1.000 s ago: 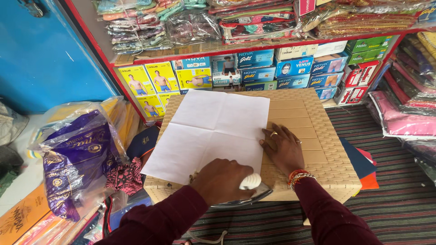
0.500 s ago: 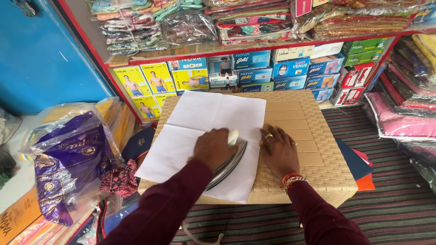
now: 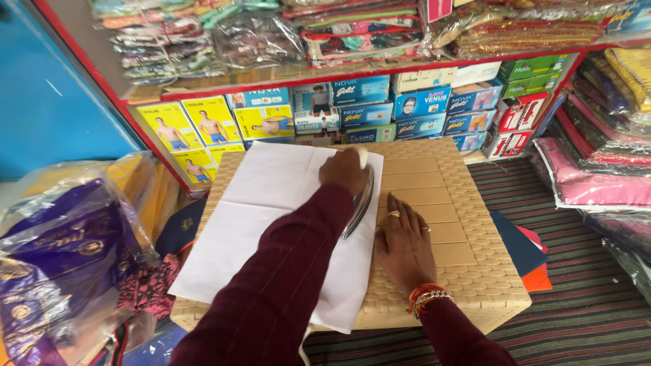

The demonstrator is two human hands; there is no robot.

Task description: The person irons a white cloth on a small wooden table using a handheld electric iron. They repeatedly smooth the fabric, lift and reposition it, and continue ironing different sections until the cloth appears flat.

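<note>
A white cloth lies spread over the left part of a beige woven box-shaped table. My left hand grips the pale handle of a metal flat iron, which rests on the cloth near its far right edge. The right hand, with rings and bangles at the wrist, lies flat with fingers spread on the woven top, just beside the cloth's right edge. Both arms wear maroon sleeves; the left sleeve hides part of the cloth.
Behind the table a red-framed shelf holds rows of coloured cardboard boxes and wrapped fabrics above. A purple plastic bag of goods sits at the left. Pink wrapped fabric packs lie at the right on a striped rug.
My left hand has pushed the iron from the near edge of the cloth up to its far edge. The right hand has stayed pressed beside the cloth.
</note>
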